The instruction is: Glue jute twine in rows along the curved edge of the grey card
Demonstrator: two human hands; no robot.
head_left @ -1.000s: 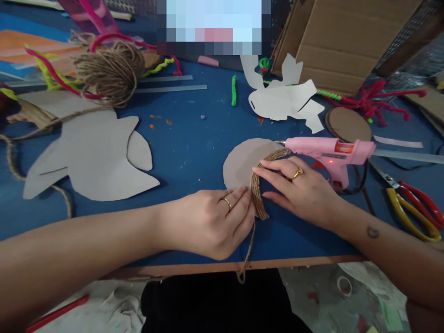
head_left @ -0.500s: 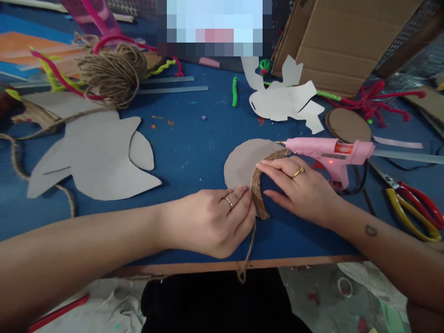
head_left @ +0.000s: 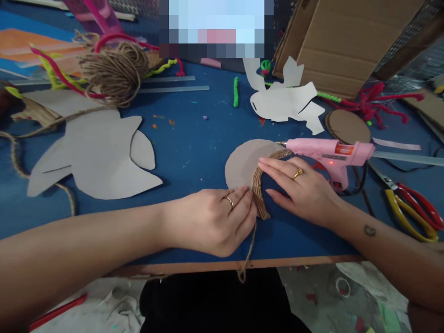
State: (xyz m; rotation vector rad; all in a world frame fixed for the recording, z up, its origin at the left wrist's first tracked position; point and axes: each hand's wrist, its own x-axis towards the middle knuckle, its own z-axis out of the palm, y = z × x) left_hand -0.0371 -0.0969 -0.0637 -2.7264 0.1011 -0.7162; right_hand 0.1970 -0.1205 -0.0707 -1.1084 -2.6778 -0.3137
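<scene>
Blue craft table (head_left: pixel 194 138) — left hand (head_left: pixel 208 222) closed on jute-twine coil (head_left: pixel 259 196) edging cardboard disc (head_left: pixel 241 162), right hand (head_left: pixel 301 192) half-open pressing coil — pink glue gun (head_left: pixel 329 155) at 2 o'clock

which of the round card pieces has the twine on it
The grey card disc, under the left hand and right hand: jute twine curves along its edge. The brown cardboard disc beside the pink glue gun shows none.

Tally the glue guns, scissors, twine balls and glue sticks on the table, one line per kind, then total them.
Glue gun: 1
Scissors: 1
Twine ball: 1
Glue sticks: 3, one of them in the gun
Total: 6
</scene>
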